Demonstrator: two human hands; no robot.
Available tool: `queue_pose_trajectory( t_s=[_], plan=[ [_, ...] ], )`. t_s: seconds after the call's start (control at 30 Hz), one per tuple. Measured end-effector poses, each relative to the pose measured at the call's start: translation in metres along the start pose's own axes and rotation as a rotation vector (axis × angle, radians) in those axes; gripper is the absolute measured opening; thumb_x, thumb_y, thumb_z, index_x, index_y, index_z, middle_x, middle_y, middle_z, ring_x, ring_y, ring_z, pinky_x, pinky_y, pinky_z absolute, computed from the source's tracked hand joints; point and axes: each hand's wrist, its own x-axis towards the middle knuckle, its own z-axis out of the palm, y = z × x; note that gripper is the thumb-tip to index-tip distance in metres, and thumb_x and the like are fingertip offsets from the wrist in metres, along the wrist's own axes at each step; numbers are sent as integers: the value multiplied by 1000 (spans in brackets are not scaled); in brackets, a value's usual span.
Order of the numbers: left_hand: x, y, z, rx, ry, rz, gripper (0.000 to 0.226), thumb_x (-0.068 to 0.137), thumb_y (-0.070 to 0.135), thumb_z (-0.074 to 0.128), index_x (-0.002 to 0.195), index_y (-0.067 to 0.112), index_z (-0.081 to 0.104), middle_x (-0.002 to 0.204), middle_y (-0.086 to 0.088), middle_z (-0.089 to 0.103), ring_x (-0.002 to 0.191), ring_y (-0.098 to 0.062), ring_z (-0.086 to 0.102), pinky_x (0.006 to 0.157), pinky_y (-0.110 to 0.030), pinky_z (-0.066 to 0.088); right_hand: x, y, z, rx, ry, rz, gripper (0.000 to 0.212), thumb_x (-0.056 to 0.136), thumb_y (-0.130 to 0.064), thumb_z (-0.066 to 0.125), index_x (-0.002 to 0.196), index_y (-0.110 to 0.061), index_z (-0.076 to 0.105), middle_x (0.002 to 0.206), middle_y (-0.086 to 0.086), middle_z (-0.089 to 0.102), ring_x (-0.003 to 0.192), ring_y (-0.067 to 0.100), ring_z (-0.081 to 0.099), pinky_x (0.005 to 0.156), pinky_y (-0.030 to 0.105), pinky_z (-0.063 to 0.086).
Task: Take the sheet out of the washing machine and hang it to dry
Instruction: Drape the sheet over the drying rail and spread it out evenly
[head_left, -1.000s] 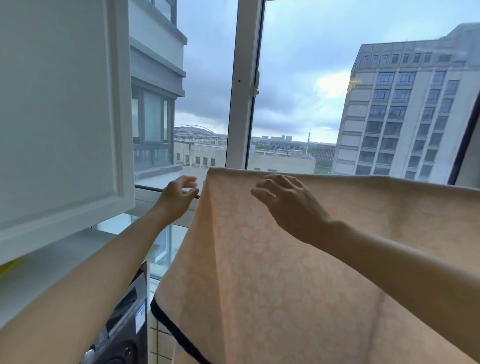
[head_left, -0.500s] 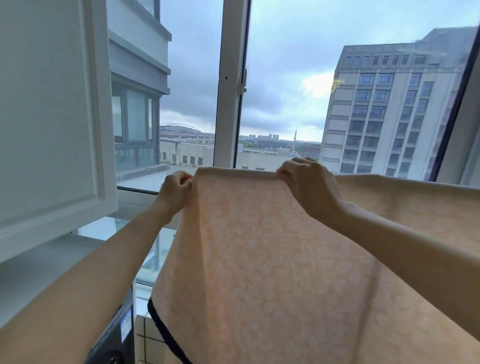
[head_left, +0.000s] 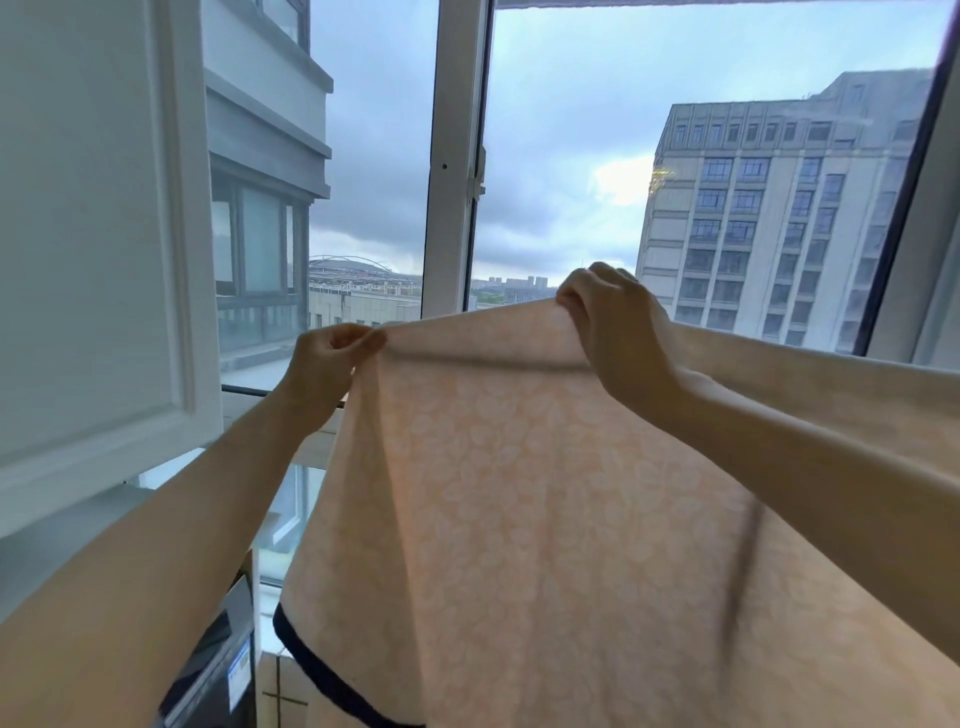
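In front of the window frame (head_left: 457, 156), a person lifts the top fold of a peach, leaf-patterned sheet (head_left: 519, 493) with both hands. The left hand (head_left: 332, 358) pinches the sheet's upper left corner between thumb and fingers (head_left: 371, 340); the right hand (head_left: 618, 322) is bunched around the top edge just right of the frame's upright, its fingers curled over the cloth and pressed together.

A second ago both hands hovered open beside the cloth — the right one spread flat above the fold, the left one just short of the corner. Half a second ago they closed on it, and now the gripped edge has risen higher against the frame, tenting up between the two hands. That suggests the sheet, already out of the machine and draped over some support that the cloth itself hides, is being shifted or straightened along it; the task looks near its end, with only the evening-out left.

The rest of the sheet runs off to the right of the frame, and its dark-trimmed hem (head_left: 322, 675) hangs well below. Lower left of the frame, under a white cabinet door (head_left: 93, 234), sits a dark appliance (head_left: 218, 670) with a small blue-and-white label (head_left: 240, 673) — its print is too small to read. No other writing or brand is legible.
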Motion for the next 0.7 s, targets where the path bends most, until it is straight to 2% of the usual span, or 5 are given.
queue_pose_trajectory(
  t_s=[0.07, 0.27, 0.47, 0.6, 0.7],
  plan=[
    [1, -2, -2, 6, 50, 15, 17, 81, 29, 73, 90, 14, 73, 73, 5, 67, 73, -18, 60, 56, -26, 52, -7, -8, 2, -34, 2, -72, 14, 96, -18, 56, 92, -9, 65, 88, 2, 64, 82, 17, 56, 65, 28, 43],
    [-4, -23, 2, 165, 59, -9, 13, 89, 31, 67, 87, 19, 72, 88, -5, 69, 87, -22, 63, 88, -46, 53, -39, -3, 16, -102, -179, -192, 16, 98, -21, 54, 98, -9, 66, 100, 3, 64, 89, 18, 58, 73, 36, 53],
    [-6, -26, 7, 397, 40, 155, 16, 90, 24, 66, 98, 10, 67, 93, -4, 69, 84, -19, 65, 67, -29, 54, -32, 1, 18, -157, -191, -165, 18, 93, -16, 60, 109, -11, 66, 111, 4, 61, 101, 21, 56, 81, 40, 53],
    [-14, -34, 3, 609, 3, 230, 9, 87, 16, 69, 93, 9, 68, 87, 0, 69, 78, -7, 63, 68, -22, 49, -30, 4, 20, -127, -205, -130, 17, 97, -20, 55, 106, -12, 67, 106, 1, 63, 97, 17, 59, 84, 36, 51],
    [-14, -33, -4, 535, 100, 196, 13, 90, 17, 67, 94, 6, 72, 84, -4, 70, 76, -15, 65, 76, -30, 52, -28, 3, 22, -98, -206, -117, 16, 98, -19, 53, 98, -11, 66, 96, -1, 63, 86, 16, 59, 77, 33, 52]
  ],
)
